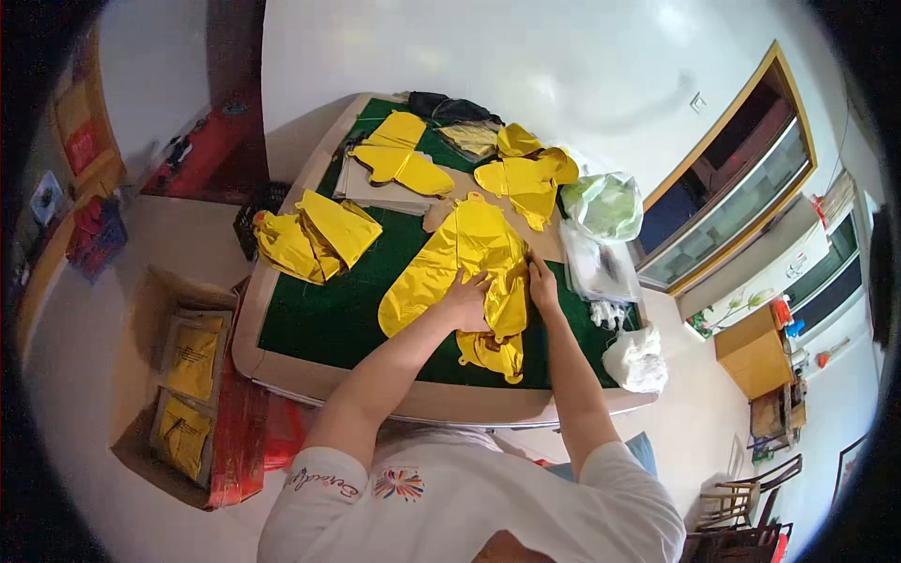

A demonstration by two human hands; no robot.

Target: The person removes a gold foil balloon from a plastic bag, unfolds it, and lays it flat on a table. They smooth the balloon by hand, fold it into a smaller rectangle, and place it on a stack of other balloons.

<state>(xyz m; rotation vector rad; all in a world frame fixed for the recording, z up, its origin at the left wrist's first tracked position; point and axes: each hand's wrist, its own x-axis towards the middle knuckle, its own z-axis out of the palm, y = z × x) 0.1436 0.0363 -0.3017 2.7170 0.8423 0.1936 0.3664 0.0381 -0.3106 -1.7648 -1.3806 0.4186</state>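
A flat, shiny gold foil balloon [446, 258] lies creased on the green table top in front of me. My left hand [466, 302] rests on its lower middle, palm down with fingers spread. Along the right edge of the foil, my right hand [542, 284] has its fingers drawn together on the border. Below the left hand, a smaller gold foil piece [494, 357] with a scalloped outline sticks out toward the table's front edge.
More folded gold foil balloons [324, 235] lie around the table, some on a stack of flat sheets [380, 190]. Plastic bags [603, 208] sit at the right side. A cardboard box [141, 375] with packed gold pieces stands on the floor at left.
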